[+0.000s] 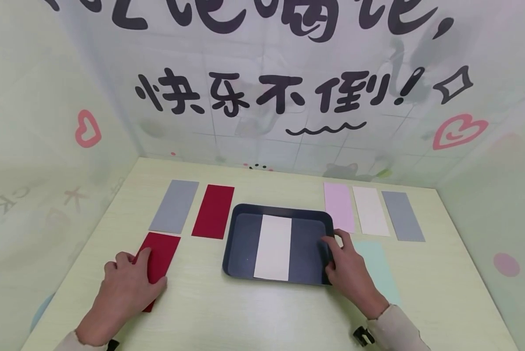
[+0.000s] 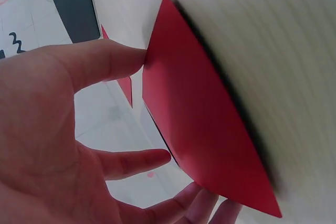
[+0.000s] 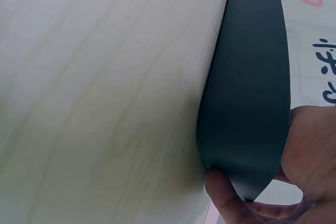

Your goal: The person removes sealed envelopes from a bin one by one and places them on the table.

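Observation:
At the left of the head view, my left hand point(image 1: 126, 285) holds a red card point(image 1: 162, 256) by its two long edges, thumb on one side and fingers on the other. In the left wrist view the same red card point(image 2: 194, 108) bows slightly, its near edge lifted off the table with a shadow under it. My right hand point(image 1: 350, 265) grips the right wall of a dark blue tray point(image 1: 280, 210), thumb outside and fingers over the rim. Across the middle of the tray lies a white card point(image 1: 273, 247). The right wrist view shows the tray's outer wall point(image 3: 247, 87) between thumb and fingers.
A grey-blue card point(image 1: 174, 206) and another red card point(image 1: 213, 211) lie behind my left hand. At the back right are a pink card point(image 1: 339, 206), a white card point(image 1: 370, 210) and a grey-blue card point(image 1: 403, 215). A mint card point(image 1: 378, 265) lies partly behind my right hand.

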`<state>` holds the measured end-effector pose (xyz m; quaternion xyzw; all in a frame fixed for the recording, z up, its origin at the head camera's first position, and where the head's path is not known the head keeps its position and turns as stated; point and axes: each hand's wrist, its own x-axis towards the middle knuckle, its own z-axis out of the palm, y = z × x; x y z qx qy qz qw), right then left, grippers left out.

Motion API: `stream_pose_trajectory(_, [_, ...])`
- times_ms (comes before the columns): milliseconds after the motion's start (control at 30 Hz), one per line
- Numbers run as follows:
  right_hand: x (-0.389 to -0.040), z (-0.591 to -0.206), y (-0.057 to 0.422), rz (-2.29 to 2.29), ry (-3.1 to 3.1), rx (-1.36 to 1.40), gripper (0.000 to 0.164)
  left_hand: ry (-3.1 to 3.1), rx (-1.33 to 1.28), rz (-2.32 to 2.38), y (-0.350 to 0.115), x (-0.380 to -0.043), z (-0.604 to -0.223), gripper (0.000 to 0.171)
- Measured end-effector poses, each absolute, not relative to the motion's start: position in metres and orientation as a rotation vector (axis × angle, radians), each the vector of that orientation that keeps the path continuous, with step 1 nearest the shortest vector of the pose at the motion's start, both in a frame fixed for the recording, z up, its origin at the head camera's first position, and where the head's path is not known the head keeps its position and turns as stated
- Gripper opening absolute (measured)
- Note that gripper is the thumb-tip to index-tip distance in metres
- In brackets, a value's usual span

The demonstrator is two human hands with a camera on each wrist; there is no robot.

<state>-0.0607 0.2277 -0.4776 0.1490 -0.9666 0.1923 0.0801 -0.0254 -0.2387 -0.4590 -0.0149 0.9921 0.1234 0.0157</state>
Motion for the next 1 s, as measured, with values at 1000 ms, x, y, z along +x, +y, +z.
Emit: stream_pose_trajectory(1000, [-0.061,-0.476,0.23,0.586,-2.909,0.43,0.058,3.174,0.389,0.348,-0.124,-0.078,-0.415,0.072])
